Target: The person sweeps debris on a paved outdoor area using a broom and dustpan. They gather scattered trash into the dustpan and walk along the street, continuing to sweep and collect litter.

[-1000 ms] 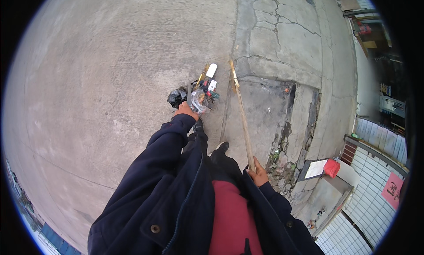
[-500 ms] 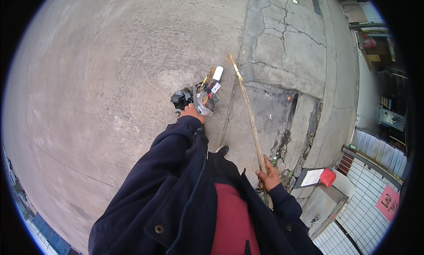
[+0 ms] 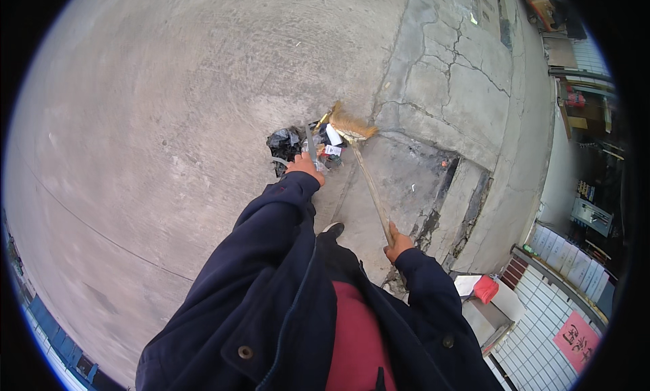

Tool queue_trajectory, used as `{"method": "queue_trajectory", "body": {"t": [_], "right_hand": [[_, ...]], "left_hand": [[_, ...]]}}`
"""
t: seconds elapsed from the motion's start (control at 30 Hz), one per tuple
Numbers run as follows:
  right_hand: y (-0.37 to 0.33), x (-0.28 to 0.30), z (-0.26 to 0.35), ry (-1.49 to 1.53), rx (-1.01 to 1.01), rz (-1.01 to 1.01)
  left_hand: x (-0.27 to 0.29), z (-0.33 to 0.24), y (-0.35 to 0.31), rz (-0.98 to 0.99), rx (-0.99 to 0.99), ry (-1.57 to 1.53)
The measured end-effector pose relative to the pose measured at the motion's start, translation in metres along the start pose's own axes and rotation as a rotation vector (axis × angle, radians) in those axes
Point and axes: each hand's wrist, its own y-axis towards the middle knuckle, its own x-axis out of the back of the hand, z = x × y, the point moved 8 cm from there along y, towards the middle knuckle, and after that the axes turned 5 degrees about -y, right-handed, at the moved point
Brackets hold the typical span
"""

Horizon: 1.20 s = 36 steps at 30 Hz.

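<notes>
Outdoors, on a wide grey concrete ground (image 3: pixel 169 120), seen from above past a dark navy jacket (image 3: pixel 271 303) over a red top.

Left hand (image 3: pixel 305 167) stretched out far ahead, grip closed around the thin metal handle of a dustpan (image 3: pixel 313 150), hard to make out under the load. Heaped in and around it: litter pile (image 3: pixel 318 144) of crumpled black plastic on the left, white paper scraps and small colourful wrappers on the right.

Right hand (image 3: pixel 398 245) nearer the body and to the right, grip closed around the lower end of a long wooden broom handle. Broom (image 3: pixel 365 181) running diagonally up and left from that hand, its straw-coloured head (image 3: pixel 352 125) lying at the far right edge of the litter, touching it.

One dark shoe (image 3: pixel 332 228) visible between the two arms, on the ground.

To the right, a raised slab of cracked pavement (image 3: pixel 460 86) with a broken, crumbling kerb edge. Further right and nearer, a white tiled wall (image 3: pixel 542 323), and a small red container (image 3: pixel 485 289) sitting beside white sheets on a low box.
</notes>
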Motion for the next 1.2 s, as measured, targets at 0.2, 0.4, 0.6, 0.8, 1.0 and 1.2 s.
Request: {"method": "queue_trajectory", "body": {"t": [0.2, 0.4, 0.6, 0.8, 1.0, 1.2], "right_hand": [[-0.088, 0.013, -0.003, 0.412, -0.128, 0.175], [-0.116, 0.033, -0.027, 0.498, -0.089, -0.052], [-0.106, 0.019, -0.055, 0.624, -0.283, -0.083], [-0.071, 0.019, -0.060, 0.537, -0.064, -0.195], [-0.045, 0.009, -0.097, 0.676, -0.134, -0.050], [-0.054, 0.043, -0.077, 0.434, 0.041, 0.075]], "left_hand": [[-0.005, 0.000, 0.002, 0.012, 0.004, -0.052], [-0.011, 0.002, 0.007, -0.015, -0.014, -0.064], [-0.015, 0.000, 0.011, -0.023, -0.060, -0.054], [-0.007, 0.000, 0.003, -0.076, -0.112, -0.186], [-0.004, 0.008, -0.009, -0.180, -0.107, -0.379], [0.001, 0.014, -0.017, -0.220, -0.140, -0.464]]}}
